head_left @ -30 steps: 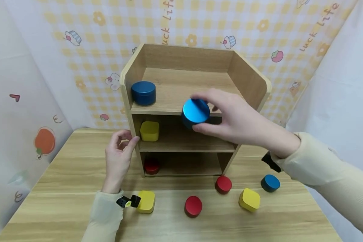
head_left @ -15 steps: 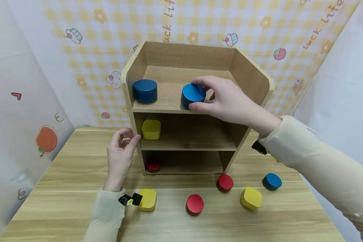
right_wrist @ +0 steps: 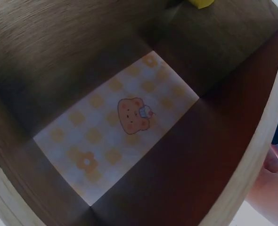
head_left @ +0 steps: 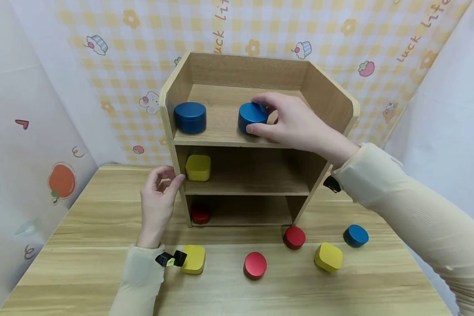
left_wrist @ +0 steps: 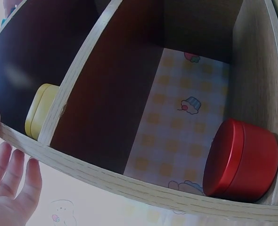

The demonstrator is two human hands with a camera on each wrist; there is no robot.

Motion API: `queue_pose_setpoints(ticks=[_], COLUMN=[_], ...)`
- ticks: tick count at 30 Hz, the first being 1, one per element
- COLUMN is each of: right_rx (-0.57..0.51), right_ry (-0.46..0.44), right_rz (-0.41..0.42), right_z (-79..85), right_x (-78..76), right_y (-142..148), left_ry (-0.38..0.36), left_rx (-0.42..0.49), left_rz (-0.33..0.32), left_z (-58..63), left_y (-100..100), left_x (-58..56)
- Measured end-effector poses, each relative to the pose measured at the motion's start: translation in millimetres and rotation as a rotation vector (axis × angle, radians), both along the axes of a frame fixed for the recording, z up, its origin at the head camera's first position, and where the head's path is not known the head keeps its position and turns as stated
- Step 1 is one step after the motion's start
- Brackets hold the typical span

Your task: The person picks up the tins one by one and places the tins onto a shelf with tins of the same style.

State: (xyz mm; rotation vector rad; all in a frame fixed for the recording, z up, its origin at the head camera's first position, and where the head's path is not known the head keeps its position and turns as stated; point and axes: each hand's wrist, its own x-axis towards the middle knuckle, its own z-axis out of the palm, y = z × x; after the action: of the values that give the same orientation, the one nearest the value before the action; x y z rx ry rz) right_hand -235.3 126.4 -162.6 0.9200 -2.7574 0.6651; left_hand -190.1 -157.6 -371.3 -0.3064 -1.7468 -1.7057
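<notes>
Right hand (head_left: 290, 120) held a blue tin (head_left: 253, 115) at the shelf's (head_left: 333, 97) top board, near its front edge, fingers clamped on the tin (thumb hiding part of its base). Left hand (head_left: 157, 199) touched the shelf's left side, fingers relaxed, slightly apart. A second blue tin (head_left: 190, 118) stood at the shelf's top left; below it, a yellow tin (head_left: 198, 168), then a red tin (head_left: 200, 214). Five more tins (head_left: 255, 265) lay in front on the surface (head_left: 71, 263).

Person's upper limbs: left sleeve (head_left: 136, 287) and right sleeve (head_left: 414, 210), long, pale cream, the right finely ribbed with creases toward the frame's edge; left hand (head_left: 156, 202) and right hand (head_left: 294, 123), ungloved; left wrist unit (head_left: 179, 258), black, angular, bearing a yellow-green marking (head_left: 170, 262); right wrist unit (head_left: 332, 184), black, partly hidden.
</notes>
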Motion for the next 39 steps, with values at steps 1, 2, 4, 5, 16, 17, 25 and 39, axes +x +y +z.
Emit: queue_pose_setpoints(ticks=[1, 2, 4, 5, 16, 17, 25, 39], right_rx=[0.004, 0.009, 0.014, 0.015, 0.025, 0.024, 0.033, 0.026], right_ry=[-0.004, -0.009, -0.014, -0.015, -0.011, -0.013, -0.035, -0.039], right_rz=[-0.005, -0.011, -0.016, -0.016, -0.001, -0.003, -0.014, 0.003], right_z=[-0.3, -0.5, -0.7, -0.7, 0.9, 0.7, -0.6, -1.4], right_x=[-0.9, -1.7, -3.0, -3.7, -6.2, -6.4, -7.7, -6.3], right_y=[0.2, 0.6, 1.0, 1.3, 2.2, 2.2, 1.6, 2.1], left_ry=[0.000, 0.000, -0.002, -0.004, 0.005, 0.009, 0.001, 0.011], left_rx=[0.001, 0.001, -0.001, -0.001, -0.017, -0.016, -0.022, -0.028], left_rz=[0.000, 0.000, 0.000, 0.000, 0.003, 0.001, 0.007, 0.005], left_z=[-0.3, -0.5, -0.9, -0.9, -0.3, -0.5, -0.5, 0.7], left_y=[0.3, 0.5, 1.1, 1.3, 1.5, 1.5, 0.7, 1.2], left_x=[-0.5, -0.8, -1.4, -1.6, -2.0, -2.2, -1.9, -1.0])
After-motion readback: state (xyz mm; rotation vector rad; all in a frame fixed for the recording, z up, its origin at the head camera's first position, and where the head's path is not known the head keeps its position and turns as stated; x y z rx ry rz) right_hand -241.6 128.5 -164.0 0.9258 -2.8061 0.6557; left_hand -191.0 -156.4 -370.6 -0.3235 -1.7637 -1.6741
